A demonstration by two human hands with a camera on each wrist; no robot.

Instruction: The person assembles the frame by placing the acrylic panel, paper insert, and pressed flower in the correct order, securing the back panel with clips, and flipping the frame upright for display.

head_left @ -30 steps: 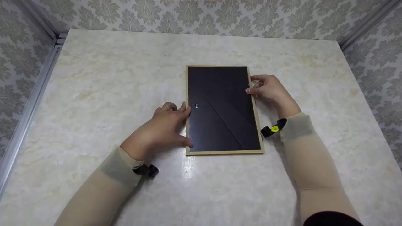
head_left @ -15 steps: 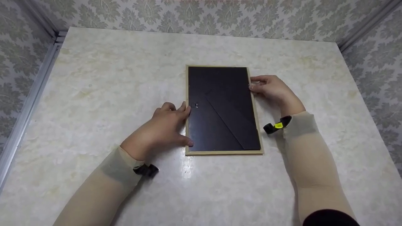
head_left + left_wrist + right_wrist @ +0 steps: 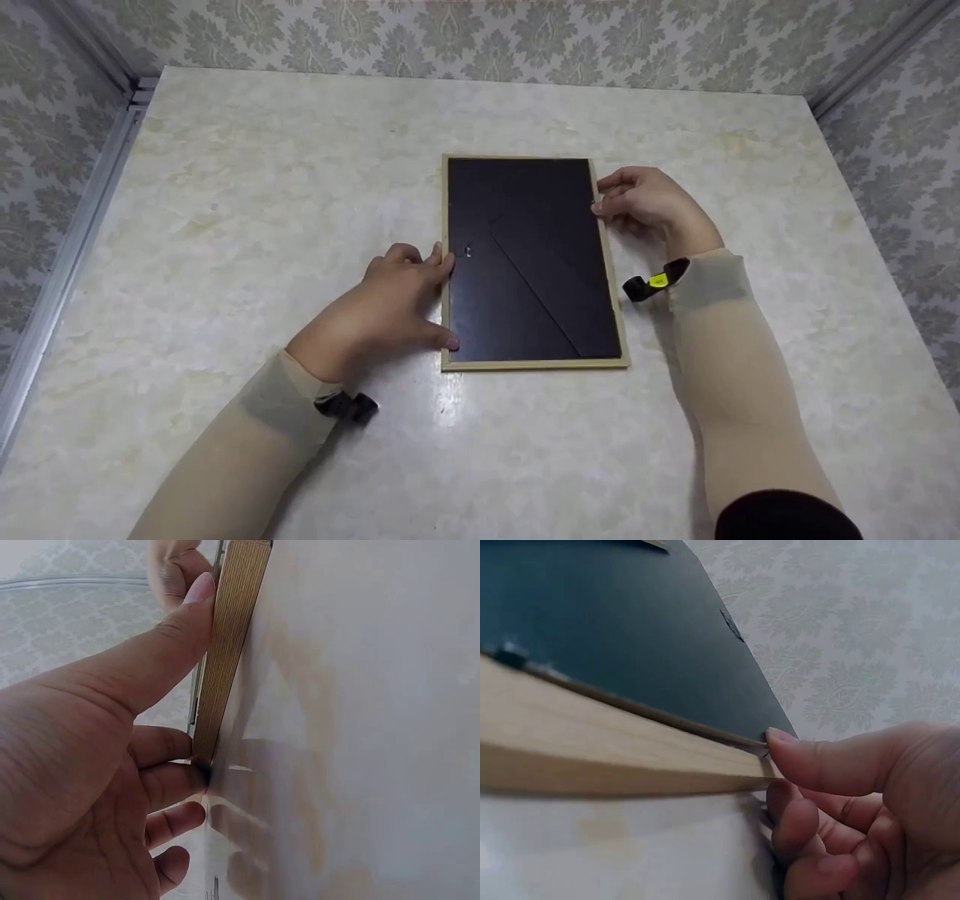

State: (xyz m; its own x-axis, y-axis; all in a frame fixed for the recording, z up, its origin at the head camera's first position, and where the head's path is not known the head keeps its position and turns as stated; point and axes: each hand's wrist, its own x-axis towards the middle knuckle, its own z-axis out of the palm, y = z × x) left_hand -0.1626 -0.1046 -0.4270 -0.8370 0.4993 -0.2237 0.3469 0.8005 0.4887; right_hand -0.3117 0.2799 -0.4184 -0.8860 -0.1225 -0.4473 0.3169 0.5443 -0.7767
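Observation:
A picture frame (image 3: 525,262) with a thin light-wood rim lies face down on the marble table (image 3: 225,187), its black backing and folded stand (image 3: 551,296) facing up. My left hand (image 3: 431,300) holds its left edge, thumb on the rim near the front corner and fingers against the side by a small metal hanger (image 3: 468,253). The left wrist view shows the thumb (image 3: 176,630) lying along the ribbed wood rim (image 3: 229,652), with the curled fingers at its base. My right hand (image 3: 609,196) pinches the right edge towards the far corner; its thumb (image 3: 810,765) sits on the rim (image 3: 592,757).
Patterned walls (image 3: 487,37) close the table at the back and on both sides, with a metal rail (image 3: 75,240) along the left. Black straps with small cameras sit on both wrists. Bare tabletop surrounds the frame.
My right hand has slid a little farther up the frame's right edge, and its fingertips have left the black backing for the rim. Left hand and frame have stayed put.

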